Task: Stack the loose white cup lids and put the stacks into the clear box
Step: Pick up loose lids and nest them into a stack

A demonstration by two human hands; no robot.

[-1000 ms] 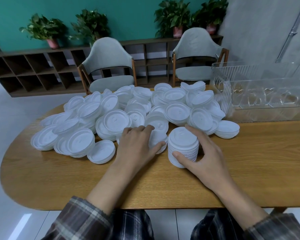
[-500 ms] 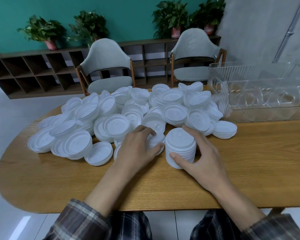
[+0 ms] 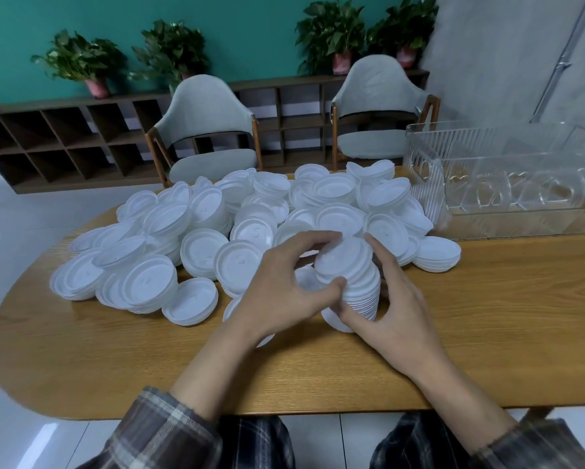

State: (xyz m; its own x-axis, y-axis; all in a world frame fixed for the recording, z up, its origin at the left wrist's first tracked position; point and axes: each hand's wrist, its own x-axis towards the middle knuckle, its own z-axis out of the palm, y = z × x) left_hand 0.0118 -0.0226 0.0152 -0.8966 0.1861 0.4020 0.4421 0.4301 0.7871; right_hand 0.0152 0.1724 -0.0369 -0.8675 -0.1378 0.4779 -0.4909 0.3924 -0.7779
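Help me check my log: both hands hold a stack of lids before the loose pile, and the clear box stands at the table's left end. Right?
No: the head view shows the clear box at the right end of the table, not the left. The left hand and right hand hold the stack of lids before the loose pile.

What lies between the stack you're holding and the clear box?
Head view: loose lids and a short stack lie between the held stack and the clear box.

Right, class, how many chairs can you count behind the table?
2. The left chair stands beyond the table's far edge, behind the lid pile. The right chair stands nearer the clear box. Others may be out of frame.
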